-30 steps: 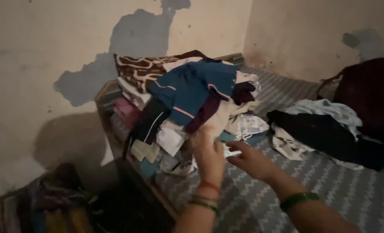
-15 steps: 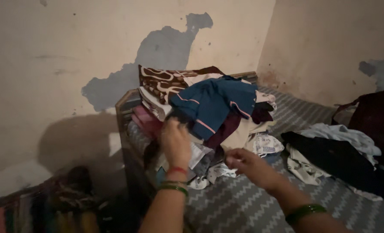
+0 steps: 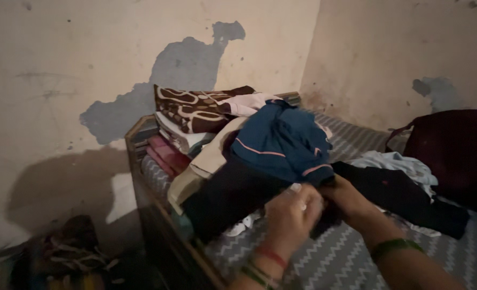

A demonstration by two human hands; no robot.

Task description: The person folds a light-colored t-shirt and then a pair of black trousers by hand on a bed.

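Note:
A heap of clothes lies at the head of a bed, with a blue garment (image 3: 284,142) with pink trim on top and a black garment (image 3: 228,193) hanging below it. My left hand (image 3: 292,215) is closed on the lower edge of the blue garment, with a small white piece showing between the fingers. My right hand (image 3: 348,201) grips the same edge just to the right, touching the left hand. Both wrists wear bangles. A brown patterned blanket (image 3: 195,107) tops folded items behind the heap.
The bed has a grey zigzag sheet (image 3: 335,258) and a wooden frame (image 3: 158,215). A dark maroon bag (image 3: 453,156) and more black and pale blue clothes (image 3: 399,182) lie at the right. A dark bundle (image 3: 67,252) sits on the floor by the patchy wall.
The view has moved closer to the heap. Both hands have come together on the lower edge of the blue garment, which now hangs further forward over the black cloth.

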